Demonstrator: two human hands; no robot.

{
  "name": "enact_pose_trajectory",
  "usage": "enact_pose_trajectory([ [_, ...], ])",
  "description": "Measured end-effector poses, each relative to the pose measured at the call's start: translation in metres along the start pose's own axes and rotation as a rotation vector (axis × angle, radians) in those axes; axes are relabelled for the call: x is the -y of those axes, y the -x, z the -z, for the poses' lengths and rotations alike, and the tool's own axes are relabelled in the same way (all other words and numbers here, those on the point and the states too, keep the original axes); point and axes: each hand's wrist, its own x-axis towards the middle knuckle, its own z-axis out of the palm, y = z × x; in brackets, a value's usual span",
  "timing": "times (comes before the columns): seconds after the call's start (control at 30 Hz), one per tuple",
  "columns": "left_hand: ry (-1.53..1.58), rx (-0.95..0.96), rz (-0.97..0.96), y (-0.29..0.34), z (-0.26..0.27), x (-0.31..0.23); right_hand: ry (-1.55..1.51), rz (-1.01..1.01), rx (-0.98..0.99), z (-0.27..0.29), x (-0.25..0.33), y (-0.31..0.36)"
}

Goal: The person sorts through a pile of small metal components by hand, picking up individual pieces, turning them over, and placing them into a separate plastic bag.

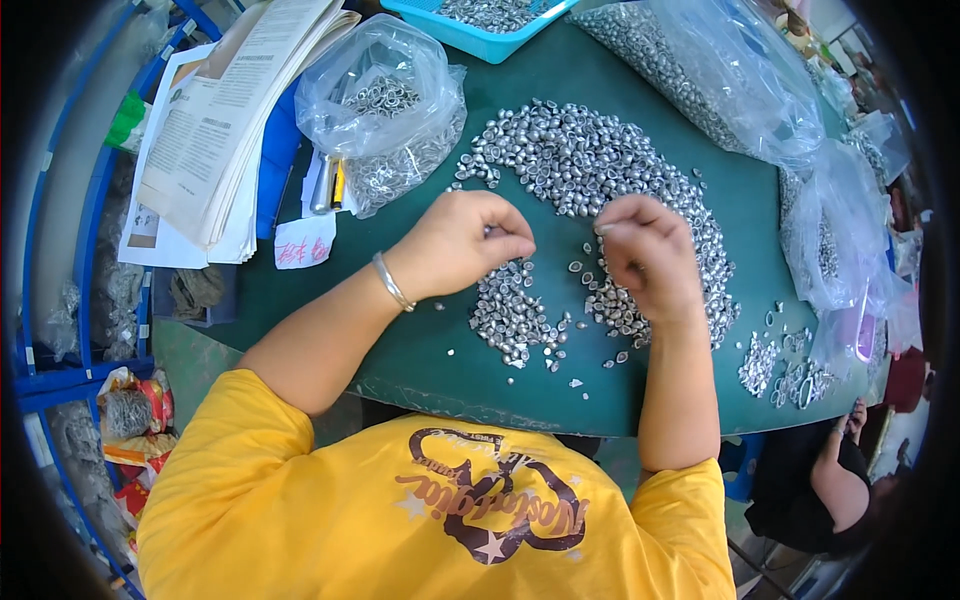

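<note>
Clear plastic bag point(385, 110) of metal bits upper left; bigger clear bags point(740, 80) right; white paper slip point(304, 243) left.

The person wears a bright yellow T-shirt point(430, 510) with short sleeves. The sleeves stop above the elbows, so both forearms are bare. On the shirt there is a dark brown print point(495, 500) with curly letters, looping lines and a few small pale stars. The left hand point(462, 245) has a thin silver bangle point(392, 282) around the wrist. The right hand point(648, 255) has nothing on its wrist. No gloves cover either hand, and no rings show from this view.
</note>
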Motion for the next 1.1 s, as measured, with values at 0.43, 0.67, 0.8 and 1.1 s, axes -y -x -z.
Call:
enact_pose_trajectory([
  [0.43, 0.629, 0.010, 0.113, -0.006, 0.012, 0.013, 1.086, 0.275, -0.140, -0.003, -0.009, 0.001],
  [0.67, -0.449, -0.030, -0.238, 0.003, -0.010, 0.010, -0.042, -0.070, 0.021, 0.003, 0.006, -0.001],
  [0.8, -0.473, -0.064, -0.259, 0.004, -0.014, 0.008, 0.551, 0.063, 0.001, -0.012, -0.005, 0.001],
  [1.1, 0.304, 0.005, 0.256, -0.001, -0.003, -0.009, 0.899, 0.430, -0.031, -0.030, -0.019, 0.003],
])
